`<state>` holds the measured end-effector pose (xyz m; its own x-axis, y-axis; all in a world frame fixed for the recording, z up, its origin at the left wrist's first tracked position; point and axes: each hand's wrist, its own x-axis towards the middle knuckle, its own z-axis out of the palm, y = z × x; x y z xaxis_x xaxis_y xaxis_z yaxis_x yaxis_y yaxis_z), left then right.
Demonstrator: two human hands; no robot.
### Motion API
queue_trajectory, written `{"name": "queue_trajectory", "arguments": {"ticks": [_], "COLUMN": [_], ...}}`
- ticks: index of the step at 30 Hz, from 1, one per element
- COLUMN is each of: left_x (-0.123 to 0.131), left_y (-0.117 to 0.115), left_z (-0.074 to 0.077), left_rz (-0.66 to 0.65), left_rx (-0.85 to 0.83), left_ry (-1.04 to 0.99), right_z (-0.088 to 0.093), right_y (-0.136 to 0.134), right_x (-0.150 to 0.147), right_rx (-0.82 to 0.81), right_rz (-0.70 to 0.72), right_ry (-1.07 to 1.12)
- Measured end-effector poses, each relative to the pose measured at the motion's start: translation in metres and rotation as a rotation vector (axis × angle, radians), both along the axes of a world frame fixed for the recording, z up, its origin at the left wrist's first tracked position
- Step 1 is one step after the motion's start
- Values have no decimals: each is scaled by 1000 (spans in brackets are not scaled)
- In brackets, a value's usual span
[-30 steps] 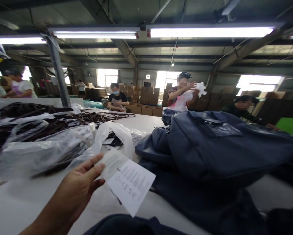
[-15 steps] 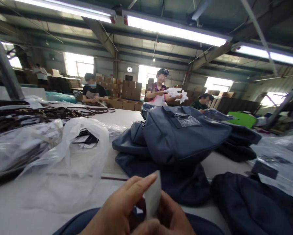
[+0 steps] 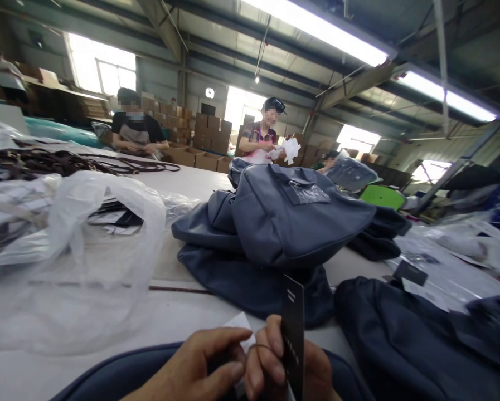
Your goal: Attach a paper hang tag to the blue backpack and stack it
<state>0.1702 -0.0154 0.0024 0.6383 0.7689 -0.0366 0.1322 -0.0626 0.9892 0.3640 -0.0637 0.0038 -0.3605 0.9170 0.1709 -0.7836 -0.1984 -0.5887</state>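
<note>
**A:** What are your hands doing?

**B:** Your left hand point(image 3: 191, 370) is low in the middle, fingers curled in. It pinches a small white paper slip point(image 3: 238, 324) between thumb and fingers. Your right hand point(image 3: 294, 367) sits just beside it, touching it. Its fingers are closed on a flat black card tag point(image 3: 292, 334) that stands straight up. A thin loop of string point(image 3: 260, 348) runs over your right fingers.

**A:** Where are the tag and the slip?

**B:** Both are in your hands, right at the near edge of the long white table point(image 3: 183, 317). Under your hands lies dark blue cloth point(image 3: 120, 373). You cannot tell what it is a part of.

**A:** What is on the table?

**B:** A puffy grey-blue fabric bag point(image 3: 291, 220) sits in the middle, on top of more flat blue bags. A clear floppy plastic bag point(image 3: 95, 245) is on your left. Behind it is a heap of dark brown straps point(image 3: 57, 161). On your right is another dark blue bag point(image 3: 404, 334), and a second black tag point(image 3: 409, 272) lies on the table near it.

**A:** Is anyone else there?

**B:** Yes. Across the table a person in a dark cap point(image 3: 263, 131) holds crumpled white paper point(image 3: 290, 149). Another person in a black shirt point(image 3: 135, 131) sits far left, by stacked brown cardboard boxes point(image 3: 203, 136).
</note>
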Motion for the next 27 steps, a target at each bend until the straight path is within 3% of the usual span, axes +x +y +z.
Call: {"name": "queue_trajectory", "arguments": {"ticks": [5, 10, 13, 18, 22, 25, 27], "left_x": [7, 12, 7, -14, -24, -28, -29], "left_y": [0, -3, -1, 13, 23, 25, 23], "left_z": [6, -14, -15, 0, 0, 5, 10], "left_rz": [-91, -29, -13, 221, 316, 394, 448], "left_rx": [-26, 117, 110, -71, -228, -132, -26], "left_ry": [45, 20, -70, -95, -298, -318, -265], "right_z": [-8, -11, -10, -15, -20, -9, 1], "right_y": [-1, -4, -5, 12, 22, 16, 11], "right_x": [-4, -6, -3, 2, 12, 23, 28], "right_rx": [-45, -6, -29, 6, 149, 244, 405], "right_rz": [29, 39, 70, -58, -85, -208, -121], "right_ry": [7, 48, 32, -88, -232, -438, -625]}}
